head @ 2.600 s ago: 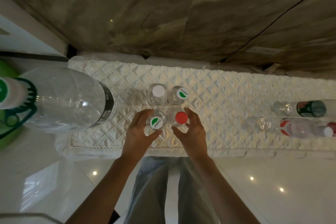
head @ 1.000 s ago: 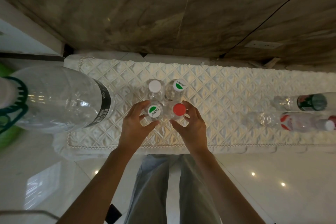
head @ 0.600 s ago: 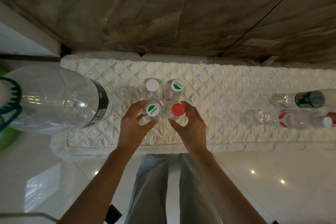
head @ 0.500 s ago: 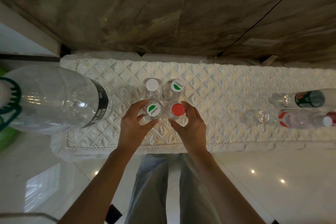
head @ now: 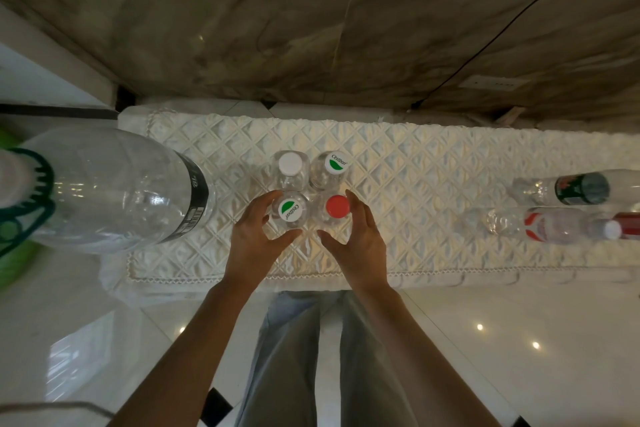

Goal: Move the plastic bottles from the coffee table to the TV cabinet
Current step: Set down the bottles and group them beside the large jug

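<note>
While both bottles stand on the quilted cabinet top, left hand [head: 254, 239] curls round the green-cap bottle [head: 290, 210], right hand [head: 360, 239] round the red-cap bottle [head: 336, 206]; fingers should part straight outward, sparing the rear pair.

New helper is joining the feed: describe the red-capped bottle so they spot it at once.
Find the white quilted cloth along the marble wall. Near its middle four small clear bottles stand upright in a tight square. The red-capped bottle is the near-right one, by the right hand, and the only red cap; the others are white or green-and-white.
</note>
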A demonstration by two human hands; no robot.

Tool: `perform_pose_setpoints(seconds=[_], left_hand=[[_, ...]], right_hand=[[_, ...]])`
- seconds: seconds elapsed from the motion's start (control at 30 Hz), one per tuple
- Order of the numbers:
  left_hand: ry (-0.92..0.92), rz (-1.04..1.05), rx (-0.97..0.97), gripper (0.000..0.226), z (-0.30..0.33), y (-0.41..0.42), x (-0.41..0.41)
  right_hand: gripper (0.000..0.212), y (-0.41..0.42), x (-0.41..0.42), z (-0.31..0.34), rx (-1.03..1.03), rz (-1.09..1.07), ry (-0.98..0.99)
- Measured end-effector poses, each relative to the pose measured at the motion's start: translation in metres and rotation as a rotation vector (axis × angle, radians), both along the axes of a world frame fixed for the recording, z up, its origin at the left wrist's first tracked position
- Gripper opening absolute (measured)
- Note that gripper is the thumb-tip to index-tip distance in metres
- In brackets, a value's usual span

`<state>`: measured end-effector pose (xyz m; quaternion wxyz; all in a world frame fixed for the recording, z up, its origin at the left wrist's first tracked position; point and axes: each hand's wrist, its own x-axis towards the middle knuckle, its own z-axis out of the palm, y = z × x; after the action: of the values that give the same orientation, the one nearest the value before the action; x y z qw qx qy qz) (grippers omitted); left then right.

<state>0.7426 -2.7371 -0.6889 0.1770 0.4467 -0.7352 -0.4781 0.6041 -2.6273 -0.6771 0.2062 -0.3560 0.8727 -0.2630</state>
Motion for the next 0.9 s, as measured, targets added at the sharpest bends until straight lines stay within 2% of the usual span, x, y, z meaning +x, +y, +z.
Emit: perform_pose_setpoints(seconds=[0.2,0.37,0.47,0.67,0.77,0.9], left_hand=[[-0.048,-0.069,0.011,0.073,0.005,0.002,0.006],[-0.212,-0.117,0.065,0.086,0.024,0.008,0.007],[-0.326,-0.103,0.043,0.080,0.046,0.015,0.011],[-0.507,-0.147,-0.313,0.047,0.104,0.036,0.019],[-0.517,-0.209,-0.457,0.042,0.133,0.048,0.009],[-0.504,-0.269,-0.521,0.040,0.158,0.063,-0.015]], right_hand=[[0.081,0.008,0.001,0.017,0.063,0.028,-0.030],[0.071,0.025,-0.005,0.043,0.112,0.071,-0.023],[0.061,0.038,-0.008,0.063,0.141,0.078,0.013],[0.044,0.070,-0.021,0.107,0.181,0.051,0.121],[0.036,0.087,-0.031,0.127,0.160,0.034,0.182],[0.034,0.107,-0.053,0.150,0.121,-0.003,0.250]])
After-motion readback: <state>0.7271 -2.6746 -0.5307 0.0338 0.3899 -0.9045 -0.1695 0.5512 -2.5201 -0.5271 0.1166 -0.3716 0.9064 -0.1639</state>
